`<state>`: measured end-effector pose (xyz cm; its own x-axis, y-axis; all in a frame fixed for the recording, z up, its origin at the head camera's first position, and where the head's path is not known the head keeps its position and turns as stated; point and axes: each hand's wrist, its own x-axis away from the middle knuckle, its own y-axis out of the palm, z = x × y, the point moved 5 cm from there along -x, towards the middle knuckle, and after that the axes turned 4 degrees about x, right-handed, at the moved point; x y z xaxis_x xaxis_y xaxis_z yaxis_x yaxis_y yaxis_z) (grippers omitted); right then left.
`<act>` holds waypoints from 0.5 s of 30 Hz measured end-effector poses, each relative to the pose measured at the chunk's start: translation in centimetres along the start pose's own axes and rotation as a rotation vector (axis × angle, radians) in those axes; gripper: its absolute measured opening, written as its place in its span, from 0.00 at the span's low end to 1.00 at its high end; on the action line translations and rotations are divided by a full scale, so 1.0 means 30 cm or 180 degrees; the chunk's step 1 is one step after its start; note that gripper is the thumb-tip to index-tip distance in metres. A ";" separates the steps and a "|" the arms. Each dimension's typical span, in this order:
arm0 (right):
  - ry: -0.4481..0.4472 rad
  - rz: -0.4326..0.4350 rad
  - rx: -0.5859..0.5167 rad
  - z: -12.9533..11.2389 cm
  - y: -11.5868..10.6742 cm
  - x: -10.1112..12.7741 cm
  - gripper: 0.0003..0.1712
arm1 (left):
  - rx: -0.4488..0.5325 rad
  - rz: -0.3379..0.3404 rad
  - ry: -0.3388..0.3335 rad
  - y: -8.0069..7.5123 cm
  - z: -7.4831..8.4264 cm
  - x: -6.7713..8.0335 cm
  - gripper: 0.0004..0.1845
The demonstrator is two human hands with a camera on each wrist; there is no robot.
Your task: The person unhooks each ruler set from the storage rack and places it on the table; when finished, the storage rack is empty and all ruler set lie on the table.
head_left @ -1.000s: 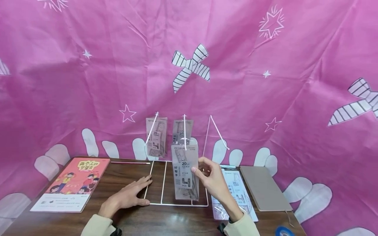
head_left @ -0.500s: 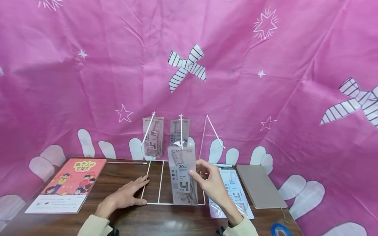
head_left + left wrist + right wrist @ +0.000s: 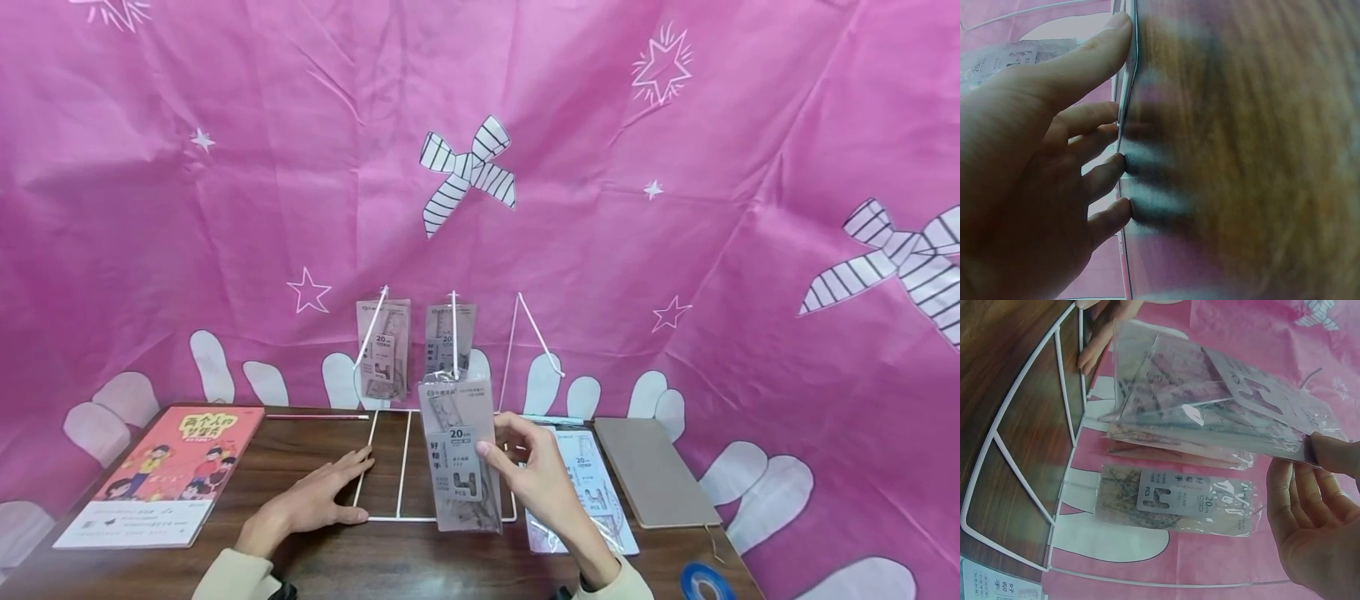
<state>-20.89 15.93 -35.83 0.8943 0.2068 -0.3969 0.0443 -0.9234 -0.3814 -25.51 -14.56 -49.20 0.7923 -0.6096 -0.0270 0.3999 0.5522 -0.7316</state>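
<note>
My right hand (image 3: pixel 532 471) pinches the right edge of a clear-wrapped ruler set (image 3: pixel 459 454) between thumb and fingers. The set's top edge overlaps the tip of the middle hook (image 3: pixel 454 342) of a white wire rack (image 3: pixel 402 475). In the right wrist view this ruler set (image 3: pixel 1179 394) is tilted, the thumb on its near end. Behind it, similar sets hang on the left hook (image 3: pixel 386 358) and the middle hook (image 3: pixel 438 333). My left hand (image 3: pixel 307 504) lies at the left side of the rack's base, fingers stretched out, fingertips along the wire and tabletop (image 3: pixel 1241 156).
Left lies a red-and-white book (image 3: pixel 165 475), with a pencil (image 3: pixel 315 416) behind. Right of the rack are more ruler sets (image 3: pixel 588 483), a grey-brown notebook (image 3: pixel 652 475) and blue tape (image 3: pixel 705 581). The rack's right hook (image 3: pixel 541 333) juts forward. A pink curtain (image 3: pixel 375 167) hangs behind.
My right hand has brought the ruler set a little lower and nearer to me along the middle hook's end. The left hand stays on the rack's base. The head view has shifted slightly.
</note>
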 end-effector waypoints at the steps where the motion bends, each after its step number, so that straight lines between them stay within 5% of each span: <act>1: -0.0004 0.0004 -0.0001 -0.003 0.001 0.002 0.08 | 0.0010 0.0001 -0.0001 0.000 -0.001 0.001 0.47; 15: -0.0318 0.0002 -0.0101 -0.051 0.005 0.019 0.08 | 0.0046 -0.0022 -0.0055 0.001 -0.005 -0.001 0.47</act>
<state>-19.70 15.43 -34.83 0.8455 0.2361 -0.4790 0.0594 -0.9329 -0.3551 -25.58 -14.62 -49.31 0.7972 -0.6037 -0.0101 0.4120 0.5561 -0.7218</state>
